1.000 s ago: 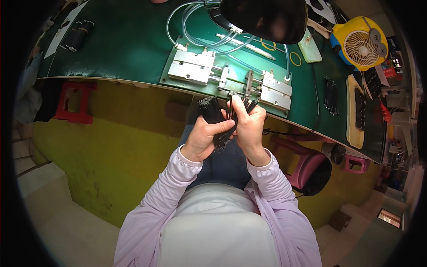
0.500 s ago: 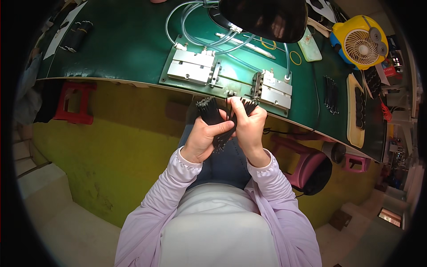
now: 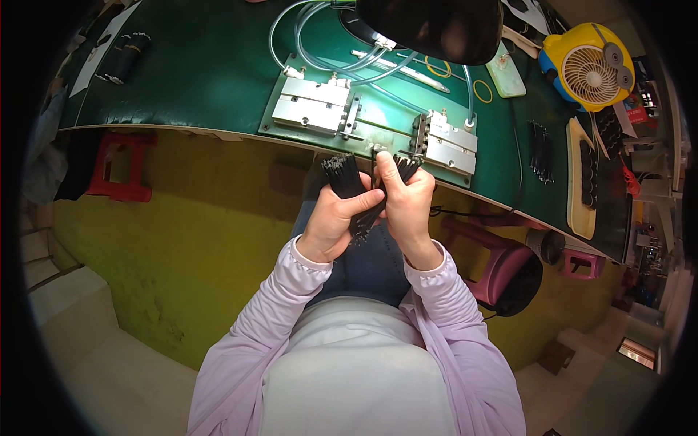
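Observation:
Above my lap, just off the table's front edge, my two hands are close together. My left hand (image 3: 329, 224) is closed around a thick bundle of short black wires (image 3: 345, 178) with pale, silvery ends fanned out at the top. Its thumb lies across the wires toward the right hand. My right hand (image 3: 408, 211) grips a second, thinner bunch of black wires (image 3: 409, 168), with one finger pointing up along it. Between the hands the lower wire ends cross and hang down. A few single wires stand up between the bunches; the fingers behind are hidden.
Beyond my hands, a metal fixture (image 3: 313, 105) with clear air hoses sits on the green table (image 3: 196, 87). A black lamp shade (image 3: 436, 29) hangs over it. To the right are loose wires (image 3: 540, 152), a cream tray (image 3: 576, 218) and a yellow fan (image 3: 582, 73). Pink stool (image 3: 494, 269) below.
My right hand's upper finger has straightened and reaches slightly higher along the wires. Both hands remain nearly in place, still holding their bunches.

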A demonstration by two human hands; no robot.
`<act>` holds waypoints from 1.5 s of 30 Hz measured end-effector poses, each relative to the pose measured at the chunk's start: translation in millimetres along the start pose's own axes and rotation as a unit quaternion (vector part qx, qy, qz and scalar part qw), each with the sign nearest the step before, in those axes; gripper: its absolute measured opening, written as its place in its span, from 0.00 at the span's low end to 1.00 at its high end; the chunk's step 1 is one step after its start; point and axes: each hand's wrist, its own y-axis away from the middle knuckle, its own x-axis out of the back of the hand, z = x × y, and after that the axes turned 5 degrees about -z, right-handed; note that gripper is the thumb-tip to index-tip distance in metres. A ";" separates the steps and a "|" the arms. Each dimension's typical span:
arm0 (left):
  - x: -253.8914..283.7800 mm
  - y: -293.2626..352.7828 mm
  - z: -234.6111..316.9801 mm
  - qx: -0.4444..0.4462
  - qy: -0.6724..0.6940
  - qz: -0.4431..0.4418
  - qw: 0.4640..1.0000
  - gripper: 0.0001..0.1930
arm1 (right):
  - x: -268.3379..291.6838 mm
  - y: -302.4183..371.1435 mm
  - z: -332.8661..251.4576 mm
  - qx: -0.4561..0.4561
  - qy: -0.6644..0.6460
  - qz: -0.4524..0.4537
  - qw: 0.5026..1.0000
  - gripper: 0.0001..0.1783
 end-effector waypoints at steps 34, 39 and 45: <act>4.8 12.3 16.1 -0.028 -0.094 -0.025 0.995 0.06 | -0.8 9.8 1.3 0.043 -0.012 -0.065 0.997 0.11; 4.0 10.3 10.6 -0.045 -0.107 -0.012 0.993 0.07 | -3.3 10.6 -1.7 0.048 -0.010 -0.060 0.997 0.10; 0.1 6.9 5.7 -0.055 -0.057 0.013 0.997 0.06 | -1.8 5.8 0.4 0.025 0.003 -0.045 0.999 0.10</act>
